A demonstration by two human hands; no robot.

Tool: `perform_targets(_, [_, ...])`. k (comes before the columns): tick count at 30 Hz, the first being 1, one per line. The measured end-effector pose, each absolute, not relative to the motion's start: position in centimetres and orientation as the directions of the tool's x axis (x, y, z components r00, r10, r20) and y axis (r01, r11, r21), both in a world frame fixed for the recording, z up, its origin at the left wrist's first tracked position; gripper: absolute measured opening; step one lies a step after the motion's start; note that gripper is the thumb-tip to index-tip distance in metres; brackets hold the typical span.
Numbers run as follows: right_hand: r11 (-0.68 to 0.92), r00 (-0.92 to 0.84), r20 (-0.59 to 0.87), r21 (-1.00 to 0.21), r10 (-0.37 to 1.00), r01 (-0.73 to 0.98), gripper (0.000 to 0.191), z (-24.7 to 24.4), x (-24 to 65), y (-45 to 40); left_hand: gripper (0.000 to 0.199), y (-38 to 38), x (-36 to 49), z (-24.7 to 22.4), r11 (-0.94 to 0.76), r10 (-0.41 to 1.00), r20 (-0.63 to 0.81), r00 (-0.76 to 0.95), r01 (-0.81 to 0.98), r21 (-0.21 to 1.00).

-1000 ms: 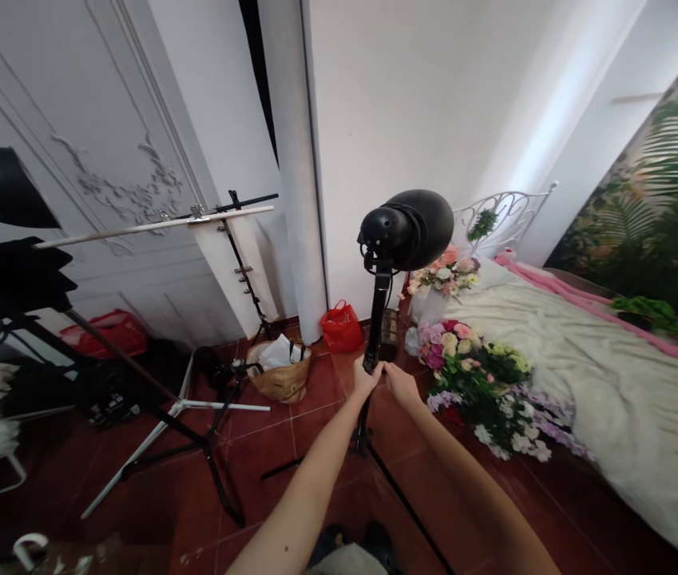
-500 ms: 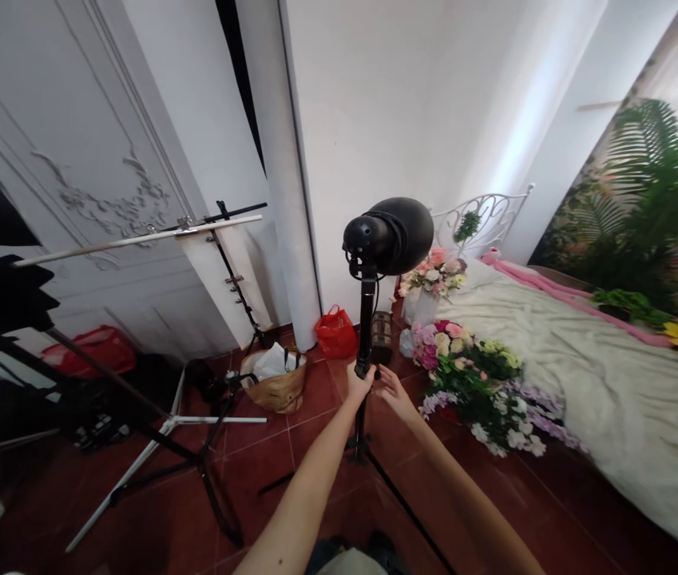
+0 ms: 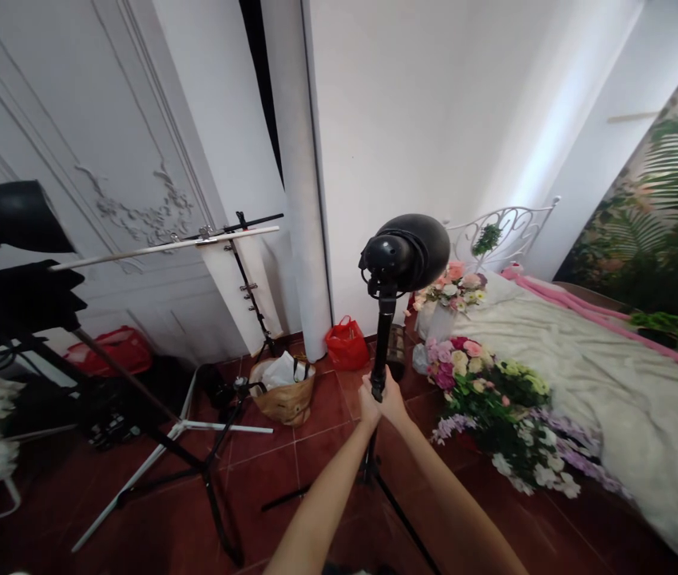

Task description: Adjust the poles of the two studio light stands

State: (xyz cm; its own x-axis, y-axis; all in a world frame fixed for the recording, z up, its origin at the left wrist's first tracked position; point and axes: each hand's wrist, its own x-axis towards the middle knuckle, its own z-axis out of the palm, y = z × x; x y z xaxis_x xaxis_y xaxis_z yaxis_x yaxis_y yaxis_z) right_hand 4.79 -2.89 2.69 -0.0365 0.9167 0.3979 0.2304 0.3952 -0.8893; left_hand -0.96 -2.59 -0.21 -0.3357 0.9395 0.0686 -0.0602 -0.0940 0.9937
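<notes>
Straight ahead stands a black light stand with a studio lamp on its top, the lamp's round reflector turned toward the wall. My left hand is closed around the stand's pole just below a dark collar. Pressed close to it from the other side, my right hand is wrapped round the same pole. The two hands hide that part of the pole. Lower down, the stand's dark legs spread over the red tiled floor.
At left are another black lamp and crossing tripod legs. A woven basket and a red bag sit near the wall. Artificial flowers lie beside the bed on the right.
My right hand has closed onto the pole beside my left; before, it was apart with fingers spread. The view has shifted, so the surroundings sit further right.
</notes>
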Motion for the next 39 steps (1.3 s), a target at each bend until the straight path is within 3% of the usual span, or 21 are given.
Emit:
perform_targets(5, [0.491,-0.244,0.446,-0.855,0.861,0.167,0.024,4.5,6.2,-2.0,0.02,-2.5,-1.2,-0.6,-0.191,0.956,0.199,-0.215,0.061,0.98])
perform_targets(15, [0.496,-0.002,0.528,-0.798,0.849,0.343,0.029,13.5,5.4,-1.2,0.019,-1.6,-0.9,-1.7,-0.188,0.946,0.206,-0.249,0.094,0.978])
perform_targets(22, [0.637,-0.266,0.582,-0.735,0.768,0.231,0.025,19.5,7.0,-0.7,0.035,-1.9,-0.8,-0.8,-0.135,0.95,0.169,-0.262,0.143,0.981])
perform_targets(33, [0.64,-0.065,0.664,-0.683,0.745,0.351,0.03,21.8,5.7,-1.6,0.028,-1.5,-0.7,-0.6,-0.036,0.96,0.045,-0.276,0.039,0.999])
perform_targets(39, [0.606,-0.181,0.58,-0.734,0.795,0.308,0.049,19.1,8.1,-2.5,0.026,-1.3,-0.5,-1.0,-0.073,0.946,0.086,-0.314,0.052,0.996])
